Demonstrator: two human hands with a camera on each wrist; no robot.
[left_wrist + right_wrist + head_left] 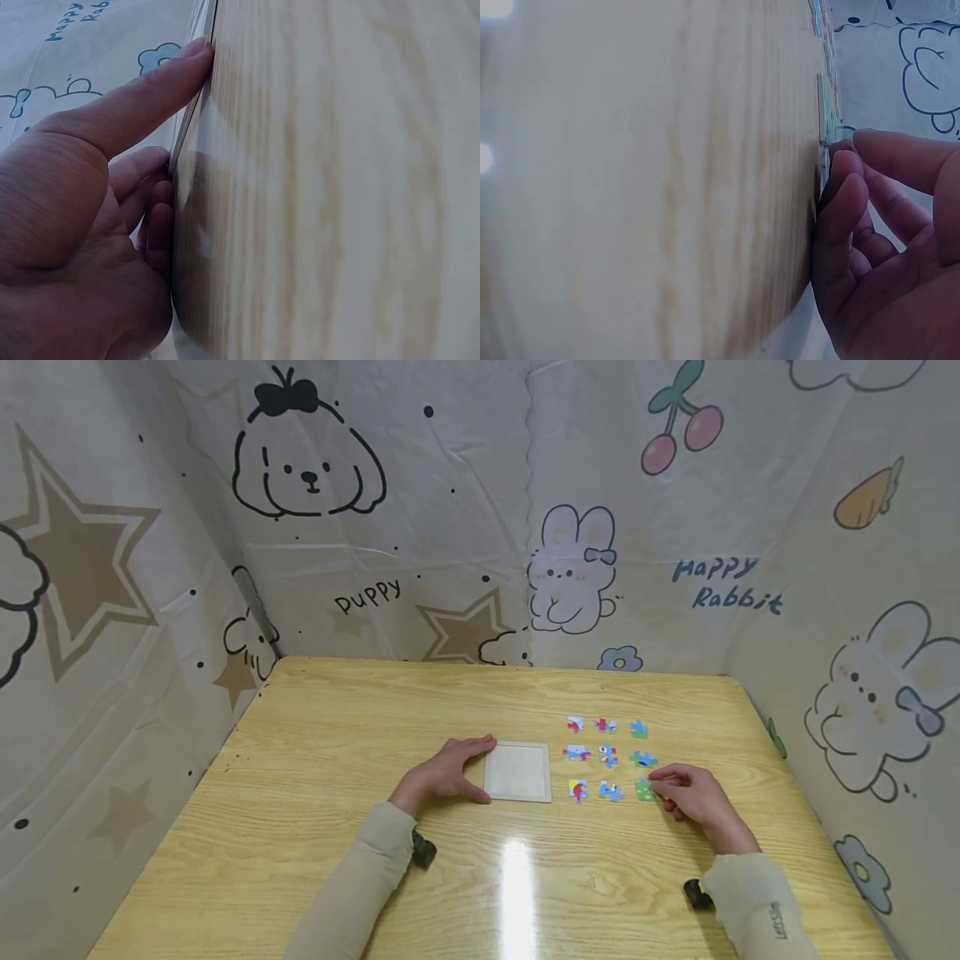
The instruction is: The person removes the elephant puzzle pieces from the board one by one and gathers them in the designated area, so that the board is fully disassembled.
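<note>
A pale square puzzle tray (517,772) lies flat on the table. My left hand (447,770) holds it at its left side, forefinger at the far corner and thumb at the near one. In the left wrist view the thumb (142,101) reaches straight to the tray's thin edge. Right of the tray, jigsaw pieces lie apart in three rows of three. My right hand (693,793) is at the green jigsaw piece (643,790) in the nearest row, its fingertips touching the right edge. The right wrist view shows that piece (823,109) edge-on, flat on the table, with loosely bent fingers beside it.
A red and white piece (575,723) and a blue and green piece (638,728) lie in the far row. The wooden table (337,710) ends at a printed cloth (465,527) behind and on both sides. Dark wrist cameras (423,849) hang below the sleeves.
</note>
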